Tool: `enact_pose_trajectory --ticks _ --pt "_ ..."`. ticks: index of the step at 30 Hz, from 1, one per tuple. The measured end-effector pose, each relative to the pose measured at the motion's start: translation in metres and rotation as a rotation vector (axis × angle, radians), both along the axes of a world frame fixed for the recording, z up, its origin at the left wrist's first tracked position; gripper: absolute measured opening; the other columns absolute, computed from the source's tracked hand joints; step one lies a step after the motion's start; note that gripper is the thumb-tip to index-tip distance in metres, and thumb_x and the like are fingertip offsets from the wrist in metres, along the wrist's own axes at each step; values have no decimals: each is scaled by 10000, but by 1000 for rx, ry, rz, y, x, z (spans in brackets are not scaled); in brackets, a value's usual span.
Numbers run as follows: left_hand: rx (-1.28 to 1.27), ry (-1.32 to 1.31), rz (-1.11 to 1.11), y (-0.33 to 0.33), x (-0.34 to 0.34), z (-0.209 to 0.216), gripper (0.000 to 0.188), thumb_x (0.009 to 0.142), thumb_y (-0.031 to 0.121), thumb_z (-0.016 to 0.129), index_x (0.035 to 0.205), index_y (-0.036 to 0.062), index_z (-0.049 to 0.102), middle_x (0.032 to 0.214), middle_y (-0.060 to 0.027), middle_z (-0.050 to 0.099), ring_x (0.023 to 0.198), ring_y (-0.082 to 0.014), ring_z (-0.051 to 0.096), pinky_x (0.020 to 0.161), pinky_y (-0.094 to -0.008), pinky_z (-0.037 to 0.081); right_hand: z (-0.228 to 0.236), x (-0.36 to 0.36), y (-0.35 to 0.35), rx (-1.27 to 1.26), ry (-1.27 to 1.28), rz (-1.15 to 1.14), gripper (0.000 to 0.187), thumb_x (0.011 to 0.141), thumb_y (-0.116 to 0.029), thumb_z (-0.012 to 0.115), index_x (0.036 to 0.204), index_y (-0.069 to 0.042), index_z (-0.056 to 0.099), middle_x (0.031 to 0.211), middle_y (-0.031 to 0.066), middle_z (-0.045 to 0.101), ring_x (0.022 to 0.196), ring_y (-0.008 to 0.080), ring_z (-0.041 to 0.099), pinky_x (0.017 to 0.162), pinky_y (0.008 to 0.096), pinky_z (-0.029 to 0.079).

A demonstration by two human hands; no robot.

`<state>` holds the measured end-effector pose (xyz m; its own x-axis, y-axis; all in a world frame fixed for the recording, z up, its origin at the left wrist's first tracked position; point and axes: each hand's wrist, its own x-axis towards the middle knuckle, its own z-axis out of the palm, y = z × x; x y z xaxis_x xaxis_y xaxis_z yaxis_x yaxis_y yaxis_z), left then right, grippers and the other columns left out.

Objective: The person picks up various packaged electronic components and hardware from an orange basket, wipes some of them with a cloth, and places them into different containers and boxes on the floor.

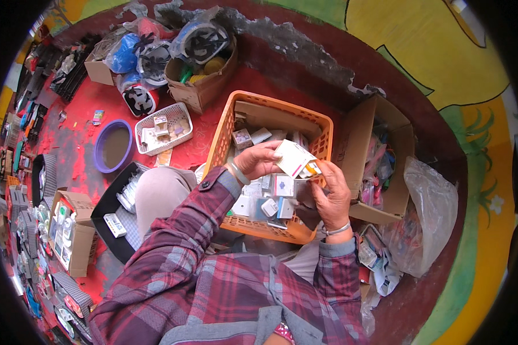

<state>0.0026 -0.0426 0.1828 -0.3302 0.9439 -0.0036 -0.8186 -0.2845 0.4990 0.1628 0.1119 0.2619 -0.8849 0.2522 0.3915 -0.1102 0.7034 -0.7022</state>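
Note:
Above an orange plastic basket point(224, 129), both my hands hold a small white carton point(294, 156) with a coloured stripe. Its right end looks opened, with something yellow-orange and white showing there. My left hand point(258, 161) pinches the carton's left edge between thumb and fingers. At the right end, my right hand point(332, 192) has its thumb and fingers closed at the yellow-orange part. Several small boxes lie in the basket below, among them a white box with a dark picture point(284, 185) and a white charger-like block point(269, 207).
A white basket point(184, 138) and a purple basin point(101, 161) of murky liquid sit to the left. A black tray point(106, 244) stands by my knee. Cardboard boxes point(351, 149) flank the orange basket at right and far left. Goods line the far left.

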Motion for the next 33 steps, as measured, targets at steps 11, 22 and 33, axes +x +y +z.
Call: enact_pose_trajectory --ticks 11,22,33 --pt "-40 -348 270 -66 47 35 528 819 185 572 1243 -74 393 1224 -217 501 1147 -307 491 1031 -407 358 15 4 -26 -317 81 504 102 804 -63 592 812 31 633 816 139 647 801 226 634 725 286 489" --pt "6 -148 180 -53 56 43 516 822 123 561 1262 -63 365 1234 -179 484 1152 -260 492 1022 -371 373 10 -1 -36 133 44 60 374 688 -142 715 1038 -112 584 755 61 569 591 223 590 521 302 468" --pt "-143 -117 191 -55 53 33 477 835 184 556 1235 -41 424 1175 -161 547 1088 -234 545 961 -355 430 16 -1 -33 244 70 22 293 650 -136 674 936 -89 628 824 58 588 615 231 598 558 313 494"
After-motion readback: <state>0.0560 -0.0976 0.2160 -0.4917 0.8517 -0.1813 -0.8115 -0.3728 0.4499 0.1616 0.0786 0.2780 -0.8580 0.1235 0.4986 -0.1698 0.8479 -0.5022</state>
